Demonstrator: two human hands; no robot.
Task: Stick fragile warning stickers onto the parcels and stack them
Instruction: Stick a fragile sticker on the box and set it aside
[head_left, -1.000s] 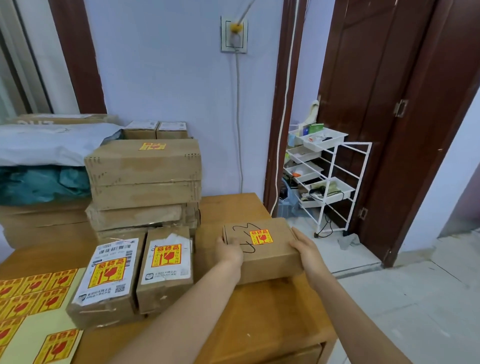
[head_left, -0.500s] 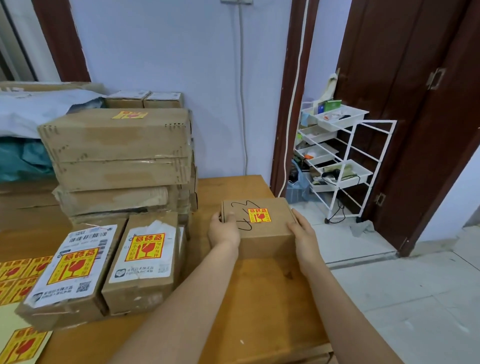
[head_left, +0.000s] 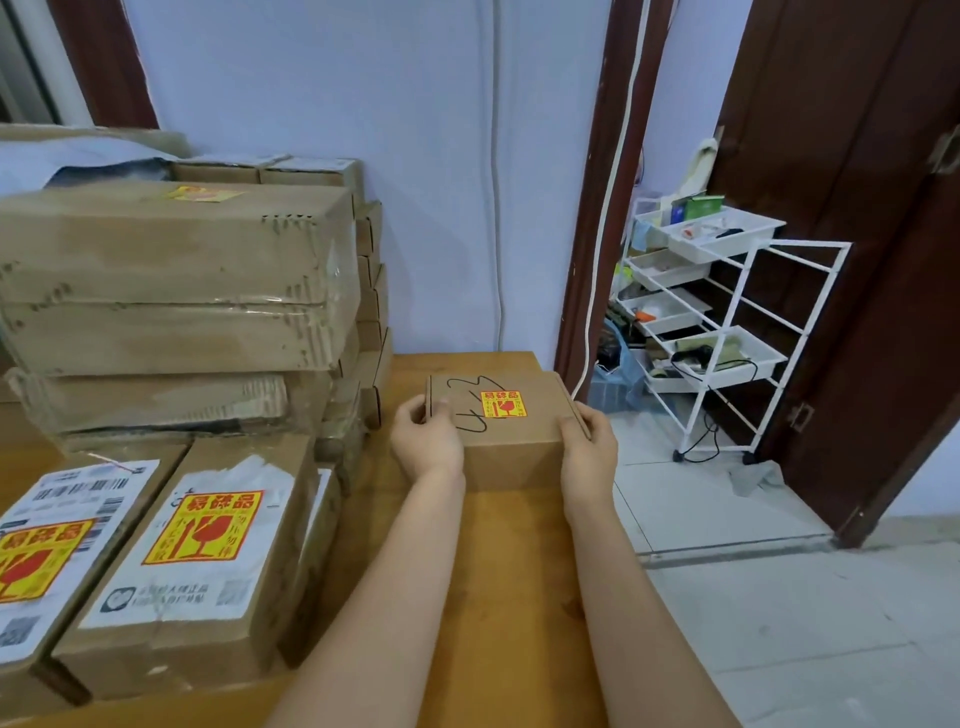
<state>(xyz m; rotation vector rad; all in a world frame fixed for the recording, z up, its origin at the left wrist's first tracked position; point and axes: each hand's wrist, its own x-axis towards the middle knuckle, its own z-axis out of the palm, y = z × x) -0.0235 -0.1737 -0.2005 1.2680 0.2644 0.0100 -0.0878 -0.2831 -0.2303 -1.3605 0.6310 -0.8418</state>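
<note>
Parcel (head_left: 511, 434) with fragile sticker (head_left: 502, 404) sits on the counter (head_left: 514, 571), my left hand (head_left: 428, 439) and right hand (head_left: 589, 447) gripping its ends, arms outstretched.

Counts on and beside the wooden table (head_left: 498, 571)

Two hands: left hand (head_left: 428, 441) and right hand (head_left: 589, 449). One small parcel (head_left: 511, 431) near the table's far right corner, bearing one fragile sticker (head_left: 502, 404). Two labelled parcels along the near left edge, the nearer-left parcel (head_left: 47, 561) and its neighbour parcel (head_left: 208, 545), one sticker on each. One tall stack of boxes (head_left: 171, 291) at the far left; its box count cannot be told. One white rack (head_left: 727, 332) on the floor.
</note>
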